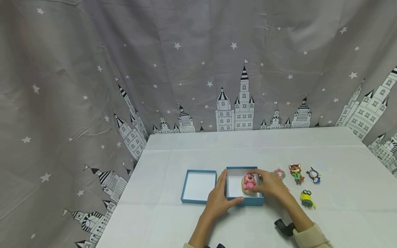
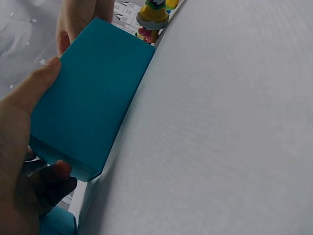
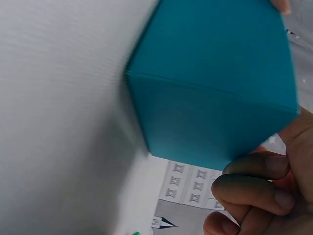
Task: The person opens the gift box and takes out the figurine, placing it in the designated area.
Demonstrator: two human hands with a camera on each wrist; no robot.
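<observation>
A blue box (image 1: 245, 201) with a white inside stands uncovered on the table. Inside it, toward the right, is a pink bear figurine (image 1: 249, 181) on a tan round backing. My right hand (image 1: 273, 186) reaches over the right wall and pinches the bear between thumb and fingers; in the right wrist view its other fingers (image 3: 254, 191) curl outside the box. My left hand (image 1: 217, 201) grips the box's left end, thumb at the front rim and fingers along the left side. The left wrist view shows that thumb (image 2: 41, 83) on the rim.
A shallow blue-rimmed lid (image 1: 199, 186) lies left of the box, its white inside facing up. Right of it lie a pink star-shaped figure (image 1: 280, 173), a fox figure (image 1: 296, 173), a dark blue and white figure (image 1: 314, 175) and a yellow one-piece minion (image 1: 306, 198).
</observation>
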